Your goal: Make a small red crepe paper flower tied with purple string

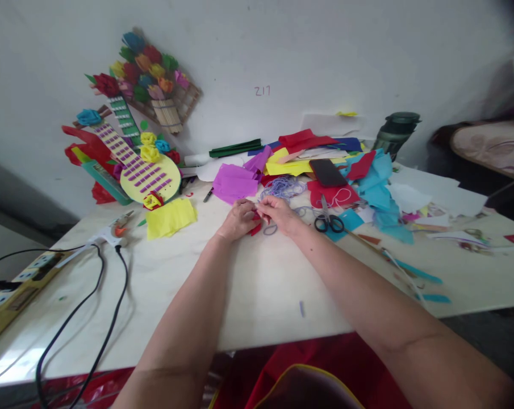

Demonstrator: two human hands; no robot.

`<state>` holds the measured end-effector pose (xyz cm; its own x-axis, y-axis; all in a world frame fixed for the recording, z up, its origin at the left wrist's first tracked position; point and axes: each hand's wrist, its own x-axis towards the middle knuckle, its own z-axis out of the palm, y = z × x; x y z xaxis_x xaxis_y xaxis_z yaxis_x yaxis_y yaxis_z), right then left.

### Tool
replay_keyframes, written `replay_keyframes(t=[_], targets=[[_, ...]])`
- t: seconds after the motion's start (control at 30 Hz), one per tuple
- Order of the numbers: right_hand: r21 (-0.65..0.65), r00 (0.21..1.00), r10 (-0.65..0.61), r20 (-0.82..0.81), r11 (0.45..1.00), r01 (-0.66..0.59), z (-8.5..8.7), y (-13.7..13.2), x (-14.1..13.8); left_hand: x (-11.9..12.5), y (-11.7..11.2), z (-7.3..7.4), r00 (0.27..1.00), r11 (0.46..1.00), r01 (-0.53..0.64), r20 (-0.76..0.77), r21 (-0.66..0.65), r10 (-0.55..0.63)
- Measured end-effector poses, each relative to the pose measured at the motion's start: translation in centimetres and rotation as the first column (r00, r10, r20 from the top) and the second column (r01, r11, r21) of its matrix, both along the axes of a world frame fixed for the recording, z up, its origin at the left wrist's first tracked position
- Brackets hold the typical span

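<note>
My left hand [239, 220] is closed around a small red piece of crepe paper [255, 225], most of which the fingers cover. My right hand [278, 213] meets it from the right, thumb and fingertips pinched on lavender yarn. A loop of that yarn [270, 229] hangs onto the table below the fingers, and a tangled heap of it [282, 187] lies just behind. Black-handled scissors [330, 221] rest to the right of my right hand. Purple crepe paper [235, 180] is spread beyond my left hand.
Yellow paper [171, 218] and a glue gun [114, 234] with black cords lie left, near a power strip [22, 284]. A flower-decorated guitar craft [150, 177] leans on the wall. A phone [327, 172], blue paper scraps [373, 193] and a dark bottle [396, 135] stand or lie right.
</note>
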<state>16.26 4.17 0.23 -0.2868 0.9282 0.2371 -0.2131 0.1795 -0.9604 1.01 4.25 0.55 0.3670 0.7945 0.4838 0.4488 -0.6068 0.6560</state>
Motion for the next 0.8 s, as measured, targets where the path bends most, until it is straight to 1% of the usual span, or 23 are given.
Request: replay_keyframes(t=[0.13, 0.23, 0.3, 0.37, 0.5, 0.57, 0.6, 0.67, 0.73, 0.8], targets=[[-0.054, 0.998, 0.029, -0.053, 0.998, -0.032, 0.3, -0.2, 0.0, 0.0, 0.1, 0.0, 0.999, 1.000, 0.014, -0.031, 0.025, -0.013], [-0.099, 0.995, 0.008, -0.095, 0.995, -0.017, 0.7, -0.4, 0.2, 0.0, 0.1, 0.0, 0.992, 0.999, 0.030, -0.126, 0.045, -0.024], [-0.099, 0.993, -0.009, -0.120, 0.995, -0.003, 0.9, -0.5, 0.2, 0.1, 0.1, 0.1, 0.983, 0.998, 0.034, -0.180, 0.058, -0.023], [-0.094, 0.989, -0.012, -0.144, 0.996, -0.002, 1.0, -0.5, 0.2, 0.1, 0.1, 0.2, 0.979, 0.998, 0.030, -0.202, 0.048, -0.020], [-0.117, 0.978, -0.008, -0.210, 0.993, -0.017, 1.2, -0.6, 0.1, 0.3, -0.1, 0.8, 0.977, 0.999, 0.018, -0.213, -0.047, -0.028], [-0.144, 0.964, -0.030, -0.265, 0.990, -0.009, 1.4, -0.6, 0.1, 0.4, -0.4, 1.1, 0.984, 0.993, 0.012, -0.174, -0.121, -0.033], [-0.159, 0.955, -0.042, -0.295, 0.987, -0.006, 1.5, -0.6, 0.2, 0.5, -0.7, 1.3, 0.991, 0.984, 0.018, -0.125, -0.176, -0.040], [-0.191, 0.935, -0.060, -0.350, 0.982, -0.008, 1.7, -0.6, 0.4, 0.7, -1.1, 1.7, 0.997, 0.940, 0.071, 0.023, -0.333, -0.068], [-0.225, 0.922, -0.073, -0.380, 0.974, -0.016, 1.8, -0.6, 0.6, 0.9, -1.6, 2.0, 0.982, 0.857, 0.163, 0.162, -0.488, -0.095], [-0.260, 0.920, -0.088, -0.382, 0.965, -0.016, 1.8, -0.4, 0.9, 1.0, -1.8, 2.2, 0.961, 0.772, 0.254, 0.245, -0.582, -0.132]])
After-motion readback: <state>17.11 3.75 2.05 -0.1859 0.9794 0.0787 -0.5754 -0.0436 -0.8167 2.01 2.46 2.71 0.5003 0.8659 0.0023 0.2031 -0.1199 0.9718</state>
